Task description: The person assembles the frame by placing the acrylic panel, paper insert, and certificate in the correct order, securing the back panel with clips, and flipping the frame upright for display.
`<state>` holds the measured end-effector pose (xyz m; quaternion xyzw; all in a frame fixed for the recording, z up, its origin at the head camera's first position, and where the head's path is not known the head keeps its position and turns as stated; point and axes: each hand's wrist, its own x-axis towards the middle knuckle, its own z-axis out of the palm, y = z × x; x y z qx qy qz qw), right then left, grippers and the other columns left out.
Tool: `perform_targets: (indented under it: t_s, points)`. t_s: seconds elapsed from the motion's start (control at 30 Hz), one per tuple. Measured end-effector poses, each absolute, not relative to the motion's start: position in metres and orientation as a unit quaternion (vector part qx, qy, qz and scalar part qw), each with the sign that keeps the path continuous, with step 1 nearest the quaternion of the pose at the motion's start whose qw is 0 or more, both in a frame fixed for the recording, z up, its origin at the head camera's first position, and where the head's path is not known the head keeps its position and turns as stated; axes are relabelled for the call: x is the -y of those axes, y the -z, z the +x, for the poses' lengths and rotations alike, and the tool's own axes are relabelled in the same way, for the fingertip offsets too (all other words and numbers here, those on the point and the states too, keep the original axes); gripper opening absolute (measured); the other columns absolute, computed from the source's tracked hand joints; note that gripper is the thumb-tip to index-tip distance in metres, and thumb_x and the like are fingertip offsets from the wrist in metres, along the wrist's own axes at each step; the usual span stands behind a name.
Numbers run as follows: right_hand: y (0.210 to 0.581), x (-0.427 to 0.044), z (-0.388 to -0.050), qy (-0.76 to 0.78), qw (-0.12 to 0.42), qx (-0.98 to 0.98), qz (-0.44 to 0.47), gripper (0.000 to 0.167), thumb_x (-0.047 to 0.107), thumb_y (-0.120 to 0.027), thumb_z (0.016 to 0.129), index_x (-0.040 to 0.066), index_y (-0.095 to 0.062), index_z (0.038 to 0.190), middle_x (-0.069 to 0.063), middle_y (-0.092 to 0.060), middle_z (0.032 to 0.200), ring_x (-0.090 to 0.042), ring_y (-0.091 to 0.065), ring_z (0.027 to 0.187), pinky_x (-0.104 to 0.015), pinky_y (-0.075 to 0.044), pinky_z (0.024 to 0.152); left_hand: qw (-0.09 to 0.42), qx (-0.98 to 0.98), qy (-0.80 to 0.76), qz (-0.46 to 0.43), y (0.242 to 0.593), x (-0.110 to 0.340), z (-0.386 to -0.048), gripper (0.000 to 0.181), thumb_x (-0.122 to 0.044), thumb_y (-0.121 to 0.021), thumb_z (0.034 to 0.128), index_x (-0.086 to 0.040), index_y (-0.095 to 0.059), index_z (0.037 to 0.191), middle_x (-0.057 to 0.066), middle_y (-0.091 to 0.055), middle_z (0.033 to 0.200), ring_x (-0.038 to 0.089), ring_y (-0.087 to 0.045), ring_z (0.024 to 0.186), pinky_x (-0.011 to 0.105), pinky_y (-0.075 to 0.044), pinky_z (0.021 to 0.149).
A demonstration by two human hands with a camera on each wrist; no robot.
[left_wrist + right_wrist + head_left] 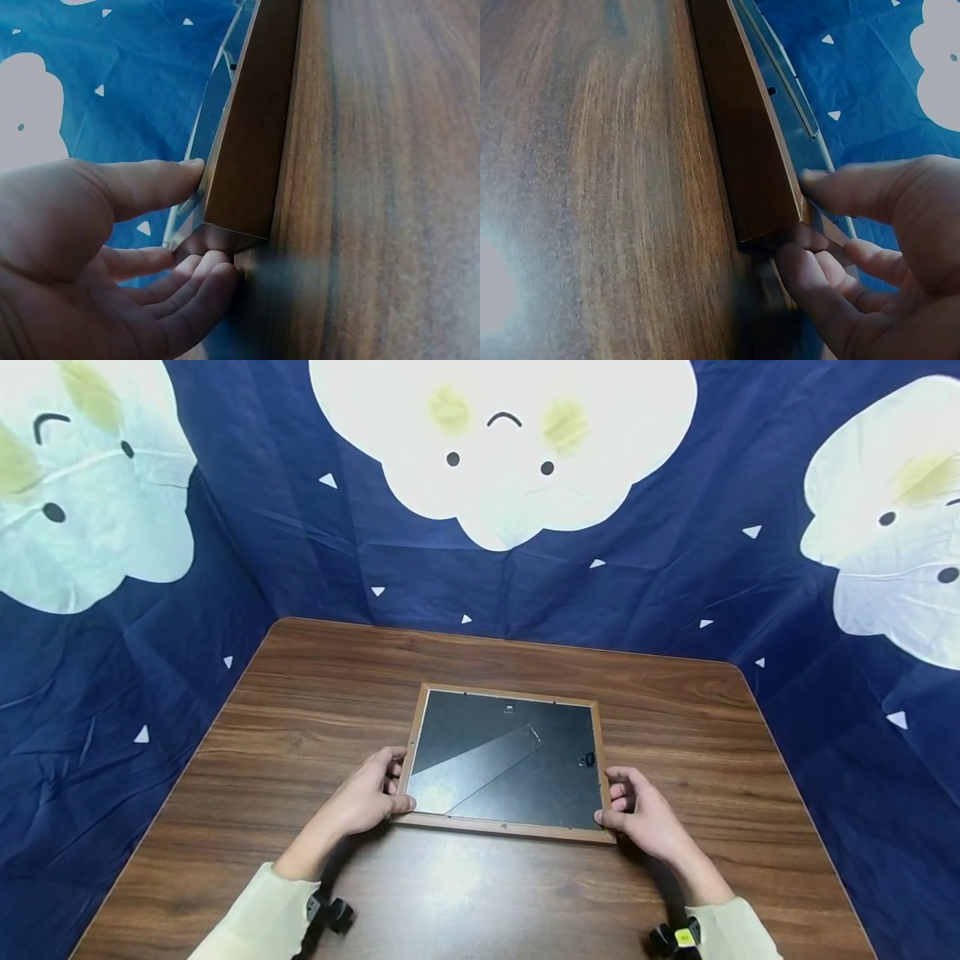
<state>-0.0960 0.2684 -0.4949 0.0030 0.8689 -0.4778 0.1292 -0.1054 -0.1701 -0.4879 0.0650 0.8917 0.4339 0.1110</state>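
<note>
Frame [517,789] lies back side up on counter [465,893]; left hand [366,795] grips its left near corner; right hand [647,814] grips the right near corner; stand [483,767] folded flat.

From my head, the view faces forward and down, the picture frame [502,760] below centre. Wrist views sit close and low, my left hand [82,270] lower left, my right hand [922,255] lower right; both share the picture frame's near side.

No text, brand or number can be read; the small yellow label [684,937] on the right wrist camera [662,941], near the picture frame [517,777], is too tiny to make out.
</note>
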Motion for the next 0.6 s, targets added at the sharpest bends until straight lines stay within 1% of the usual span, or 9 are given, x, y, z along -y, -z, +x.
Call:
perform_targets:
  t_s: [0.1, 0.2, 0.33, 0.4, 0.47, 0.6]
  points:
    - [0.496, -0.268, -0.098, 0.487, 0.131, -0.863, 0.012, 0.065, 0.006, -0.080, 0.084, -0.004, -0.047, 0.140, -0.016, -0.059, 0.108, -0.018, -0.060, 0.087, -0.025, -0.052, 0.067, 0.114, -0.893, -0.430, 0.064, 0.486, 0.169, -0.104, 0.082, -0.010, -0.087, 0.0743, 0.005, -0.047, 0.144, 0.013, -0.058, 0.110, 0.018, -0.057, 0.087, 0.027, -0.046, 0.075]
    - [0.496, -0.268, -0.100, 0.500, 0.135, -0.855, 0.023, 0.059, 0.004, -0.077, 0.087, -0.005, -0.048, 0.138, -0.017, -0.058, 0.108, -0.017, -0.060, 0.086, -0.028, -0.056, 0.065, 0.118, -0.894, -0.428, 0.063, 0.484, 0.169, -0.104, 0.080, -0.013, -0.085, 0.0776, 0.005, -0.046, 0.146, 0.013, -0.059, 0.112, 0.017, -0.058, 0.088, 0.028, -0.047, 0.076]
    - [0.495, -0.266, -0.105, 0.514, 0.130, -0.847, 0.040, 0.051, 0.003, -0.074, 0.089, -0.008, -0.052, 0.133, -0.021, -0.059, 0.112, -0.017, -0.062, 0.087, -0.032, -0.061, 0.065, 0.116, -0.893, -0.432, 0.056, 0.484, 0.169, -0.105, 0.069, -0.015, -0.079, 0.0855, 0.004, -0.048, 0.145, 0.013, -0.061, 0.111, 0.016, -0.061, 0.088, 0.030, -0.049, 0.077]
    - [0.495, -0.266, -0.108, 0.517, 0.123, -0.846, 0.048, 0.047, 0.003, -0.074, 0.089, -0.008, -0.055, 0.131, -0.022, -0.059, 0.114, -0.017, -0.063, 0.087, -0.034, -0.062, 0.065, 0.109, -0.894, -0.432, 0.051, 0.484, 0.169, -0.107, 0.063, -0.014, -0.076, 0.0879, 0.004, -0.051, 0.143, 0.012, -0.063, 0.109, 0.016, -0.061, 0.087, 0.032, -0.050, 0.078]
    - [0.494, -0.265, -0.112, 0.518, 0.119, -0.846, 0.050, 0.046, 0.003, -0.074, 0.090, -0.008, -0.056, 0.131, -0.023, -0.059, 0.115, -0.018, -0.064, 0.086, -0.035, -0.062, 0.065, 0.103, -0.897, -0.428, 0.048, 0.486, 0.170, -0.108, 0.059, -0.012, -0.075, 0.0889, 0.004, -0.053, 0.141, 0.011, -0.065, 0.106, 0.015, -0.062, 0.086, 0.033, -0.051, 0.079]
    - [0.495, -0.266, -0.118, 0.522, 0.115, -0.844, 0.052, 0.046, 0.002, -0.073, 0.089, -0.009, -0.056, 0.131, -0.024, -0.060, 0.115, -0.017, -0.064, 0.084, -0.036, -0.062, 0.064, 0.089, -0.905, -0.414, 0.037, 0.489, 0.169, -0.111, 0.056, -0.011, -0.076, 0.0870, 0.002, -0.056, 0.138, 0.008, -0.067, 0.102, 0.013, -0.063, 0.084, 0.034, -0.051, 0.080]
